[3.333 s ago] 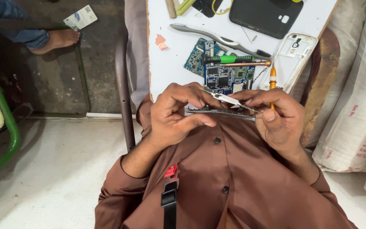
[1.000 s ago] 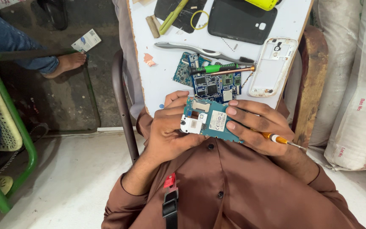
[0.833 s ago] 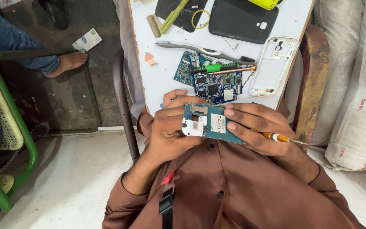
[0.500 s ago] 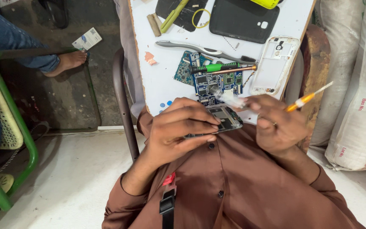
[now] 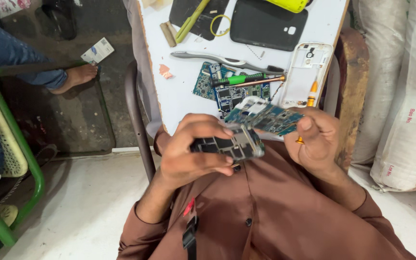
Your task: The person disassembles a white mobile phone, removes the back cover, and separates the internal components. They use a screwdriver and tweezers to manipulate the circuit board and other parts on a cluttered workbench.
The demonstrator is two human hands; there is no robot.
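Note:
My left hand [image 5: 196, 151] grips a dark phone body frame [image 5: 232, 145] just above my lap. My right hand [image 5: 316, 139] holds a teal circuit board [image 5: 266, 115] lifted off that frame, tilted up toward the table. The same hand also keeps an orange-handled screwdriver [image 5: 309, 103] between its fingers, its tip pointing away from me. Both hands are at the near edge of the white table [image 5: 179, 96].
On the table lie blue circuit boards [image 5: 217, 86], a green-handled screwdriver [image 5: 239, 79], metal tweezers [image 5: 217, 58], a white phone frame [image 5: 304, 72], a black back cover [image 5: 268, 21] and a yellow-green tool [image 5: 191, 21]. White sacks [image 5: 400, 96] stand right. A person's bare foot [image 5: 75, 77] and a green chair [image 5: 10, 144] are left.
The frame was flipped in my left hand, and the teal board has come off it into my right hand. The screwdriver swung from pointing right to pointing away.

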